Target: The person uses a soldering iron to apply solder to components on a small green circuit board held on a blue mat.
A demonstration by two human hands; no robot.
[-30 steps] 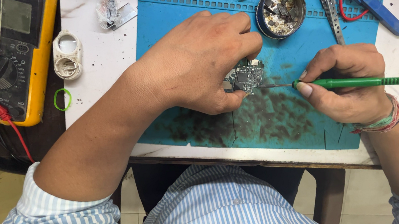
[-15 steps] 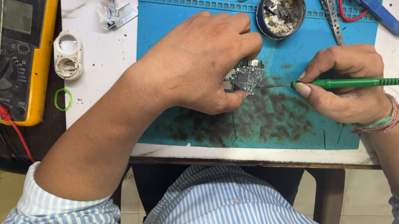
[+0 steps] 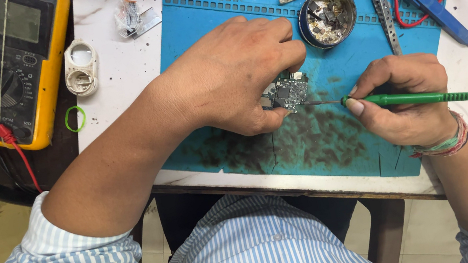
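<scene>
Nearest the person, the right hand (image 3: 405, 104) is closed in a pen grip around a green soldering iron (image 3: 417, 98), whose thin tip points left and meets the right edge of a small circuit board (image 3: 286, 93). Just left of it, the left hand (image 3: 236, 73) curls over that board, fingers pinching it against the stained blue mat (image 3: 326, 147) on the white bench (image 3: 127, 73). Farther back on the mat sits a round metal tin (image 3: 327, 17) of scraps, with tweezers (image 3: 384, 12) to its right. At the far left lies a yellow multimeter (image 3: 11, 68), a white plastic casing (image 3: 80, 68) beside it.
</scene>
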